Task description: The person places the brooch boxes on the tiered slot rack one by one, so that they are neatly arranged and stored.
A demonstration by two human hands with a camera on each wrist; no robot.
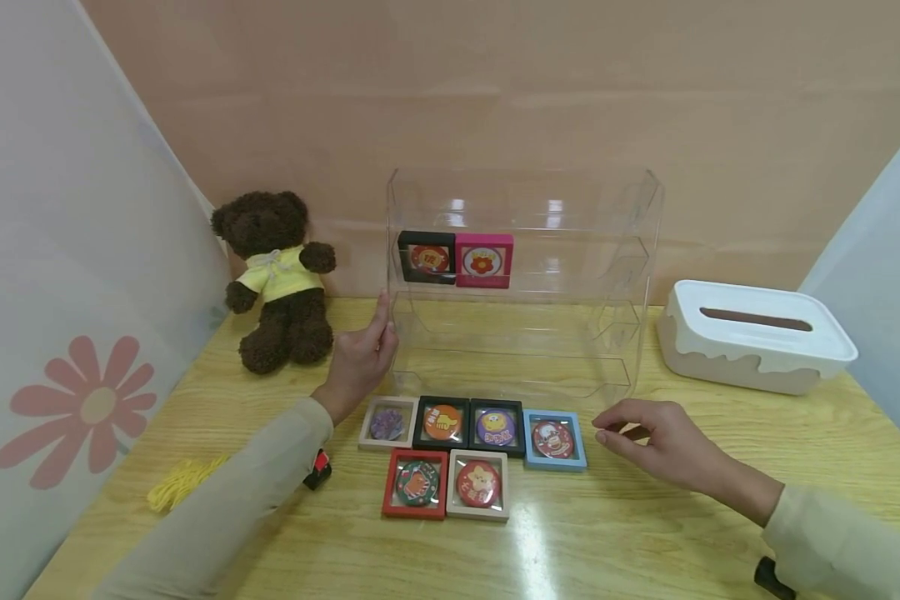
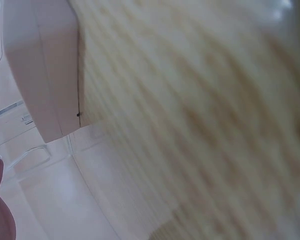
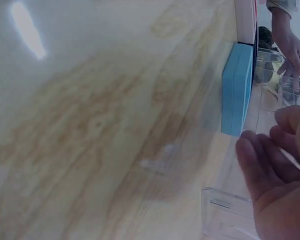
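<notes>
In the head view, my left hand point(image 1: 360, 362) touches the left side of a clear acrylic display rack point(image 1: 525, 367), its index finger pointing up along the edge. My right hand point(image 1: 663, 442) is just right of a light blue framed badge point(image 1: 555, 440), with loosely bent fingers and nothing held. The blue frame's side point(image 3: 235, 90) shows beside the fingertips in the right wrist view. Left of it lie two black framed badges point(image 1: 470, 425) and a cream one point(image 1: 388, 423). Red point(image 1: 415, 485) and beige point(image 1: 478, 485) frames lie in front. Black point(image 1: 427, 258) and pink point(image 1: 483, 261) frames stand on the rack.
A brown teddy bear point(image 1: 277, 279) in a yellow shirt sits left of the rack. A white-lidded tissue box point(image 1: 753, 337) stands at the right. Yellow string point(image 1: 183, 483) and a small black and red item point(image 1: 318, 471) lie by the left sleeve.
</notes>
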